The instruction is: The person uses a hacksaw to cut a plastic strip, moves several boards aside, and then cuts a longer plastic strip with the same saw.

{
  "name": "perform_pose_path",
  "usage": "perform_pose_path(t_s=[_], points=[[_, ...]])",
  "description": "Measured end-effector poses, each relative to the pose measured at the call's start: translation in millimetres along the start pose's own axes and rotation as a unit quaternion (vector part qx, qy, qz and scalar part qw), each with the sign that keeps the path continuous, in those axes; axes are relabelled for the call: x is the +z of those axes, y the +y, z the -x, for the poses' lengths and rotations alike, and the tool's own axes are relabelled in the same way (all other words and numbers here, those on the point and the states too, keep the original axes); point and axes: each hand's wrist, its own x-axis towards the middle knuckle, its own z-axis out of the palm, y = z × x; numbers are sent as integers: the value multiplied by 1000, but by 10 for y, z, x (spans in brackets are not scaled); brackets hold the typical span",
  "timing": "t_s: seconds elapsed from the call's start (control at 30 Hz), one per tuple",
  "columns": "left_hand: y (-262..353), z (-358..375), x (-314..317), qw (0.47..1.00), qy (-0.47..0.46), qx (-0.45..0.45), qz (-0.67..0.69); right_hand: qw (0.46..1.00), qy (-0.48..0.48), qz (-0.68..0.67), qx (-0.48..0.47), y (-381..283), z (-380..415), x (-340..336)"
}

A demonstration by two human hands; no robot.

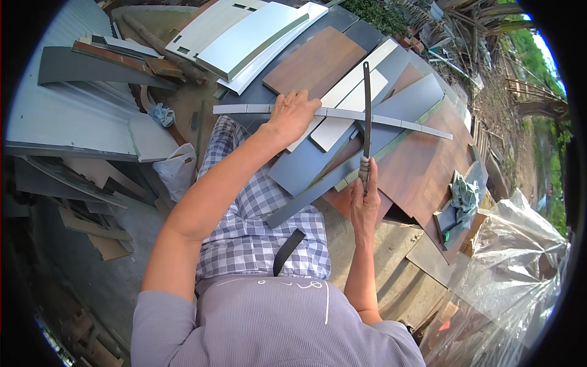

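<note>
My left hand (293,116) is closed round a long, thin grey-white strip (348,114), gripping it left of its middle. Evenly spaced dark marks cross the strip, which lies over a pile of boards. My right hand (365,199) holds a long, narrow dark metal tool (367,104) by its wrapped handle. The tool points away from me, and its blade crosses the strip to the right of my left hand; whether they touch I cannot tell. Beneath are a blue-grey board (318,162), cream boards (351,110) and brown wood-grain boards (422,159).
White panels (254,40) lie at the top. Corrugated sheeting (73,104) and scrap boards are on the left, near a white bag (177,171). A crumpled cloth (465,199) rests at the right, above clear plastic sheeting (510,269). Branches and debris lie at upper right.
</note>
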Motion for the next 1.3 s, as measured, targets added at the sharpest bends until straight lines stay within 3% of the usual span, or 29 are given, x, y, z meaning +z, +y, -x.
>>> perform_pose_path(t_s=[0.1, 0.23, 0.3, 0.4, 0.57, 0.7, 0.8, 1.07, 1.17, 1.3], points=[[54, 37, 104, 999, 41, 10, -6, 996, 5, 49, -79, 122, -52, 51], [109, 26, 243, 995, 95, 8, -23, 994, 0, 76, -83, 0, 18, -16], [164, 33, 282, 992, 124, -13, -19, 997, -42, 58, 10, -206, 134, -29], [259, 29, 339, 989, 149, -19, -13, 994, -77, 53, 59, -334, 291, -4], [417, 17, 427, 987, 153, -41, -1, 994, -51, 96, -6, -414, 458, 106], [432, 27, 451, 986, 160, -48, 5, 992, -63, 106, 28, -429, 521, 155], [428, 42, 444, 985, 167, -42, 1, 991, -35, 128, -21, -444, 551, 179], [424, 56, 456, 985, 171, -36, 4, 991, -71, 113, 31, -643, 329, 180], [399, 42, 445, 984, 175, -37, 5, 987, -54, 147, -20, -415, 503, 155], [413, 45, 462, 984, 174, -35, 12, 987, -58, 147, -5, -397, 609, 127]])
